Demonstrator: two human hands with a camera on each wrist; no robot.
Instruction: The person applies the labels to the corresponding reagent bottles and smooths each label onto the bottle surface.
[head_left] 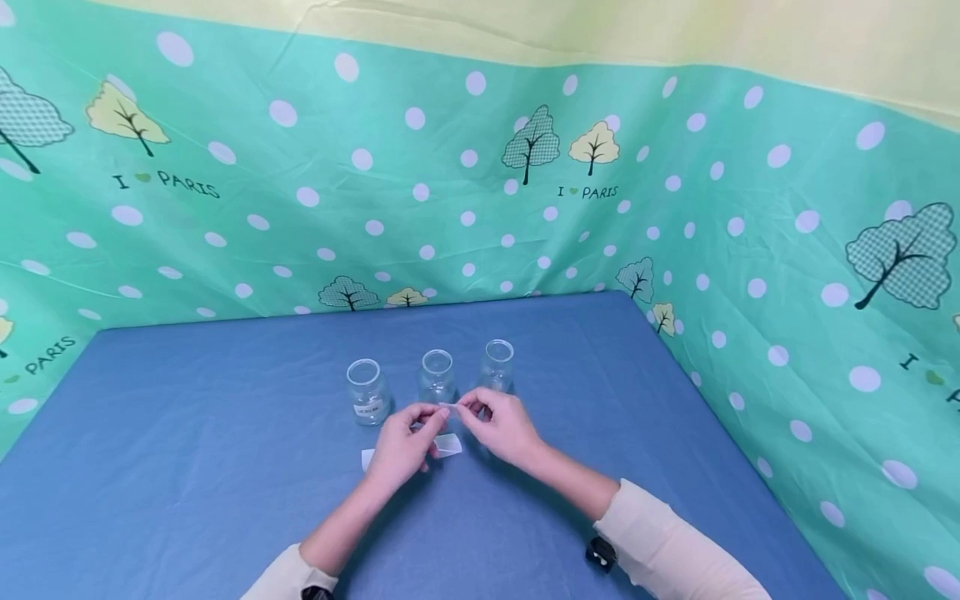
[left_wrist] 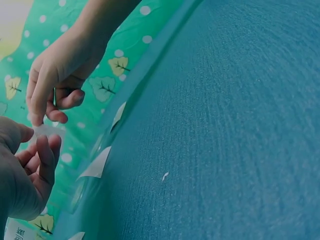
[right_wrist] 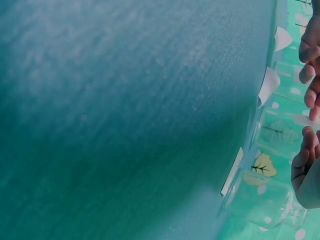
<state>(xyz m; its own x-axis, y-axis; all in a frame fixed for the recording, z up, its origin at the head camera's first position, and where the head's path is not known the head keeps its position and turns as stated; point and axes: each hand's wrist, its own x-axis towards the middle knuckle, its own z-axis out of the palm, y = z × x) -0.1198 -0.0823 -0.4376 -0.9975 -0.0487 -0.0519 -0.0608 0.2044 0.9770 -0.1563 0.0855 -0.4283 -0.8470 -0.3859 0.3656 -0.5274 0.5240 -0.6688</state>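
In the head view both hands meet before the middle jar. My left hand (head_left: 405, 442) and my right hand (head_left: 504, 425) each pinch an end of a small whitish strip (head_left: 448, 406), which looks thin and translucent in the left wrist view. Just behind them stands the clear glass middle jar (head_left: 437, 371), partly covered by the fingers. To its left, a glass jar (head_left: 381, 385) carries a white label (head_left: 370, 409) with dark writing. The right-hand jar (head_left: 497, 367) is upright and partly hidden by my right hand.
White paper pieces lie on the blue tabletop: one paper piece (head_left: 450, 445) beside the left fingers, another paper piece (head_left: 367, 459) left of that hand. A third slip (right_wrist: 232, 171) shows in the right wrist view. A green dotted curtain (head_left: 420, 167) borders the table.
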